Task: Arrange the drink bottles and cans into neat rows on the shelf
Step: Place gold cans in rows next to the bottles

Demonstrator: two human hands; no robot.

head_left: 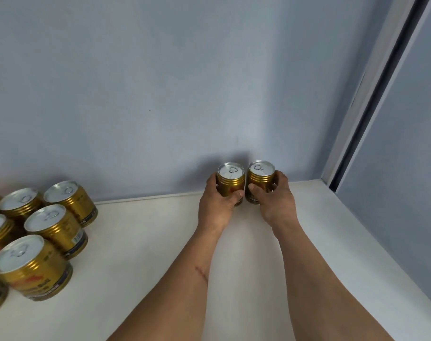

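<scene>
two short gold metal cans with silver pull-tab lids stand upright at the back of the pale cream shelf (140,242), hard by the blue-grey rear wall (160,82). going left to right: a loose cluster of matching gold cans (54,230) crowds the shelf's left edge, well apart from the hands and set at uneven angles, not yet in a clean row. next, the left hand (215,207) wraps its fingers (239,194) around the left-held can (231,183). just beside it the right hand (276,198) curls thumb and fingers around the right-held can (260,180). the two cans sit nearly touching, a thin gap between them. to the far right a grey side panel with a dark vertical channel (372,99) closes off the shelf.

risks, as i judge them: letting go unevenly could nudge one can into the other and skew the pair off the wall line. the thumbs sit in the narrow gap, so drawing them out carelessly may drag a can forward or tip it. starting this row so far from the left cluster could leave the spacing ragged once the rest are brought across.
</scene>
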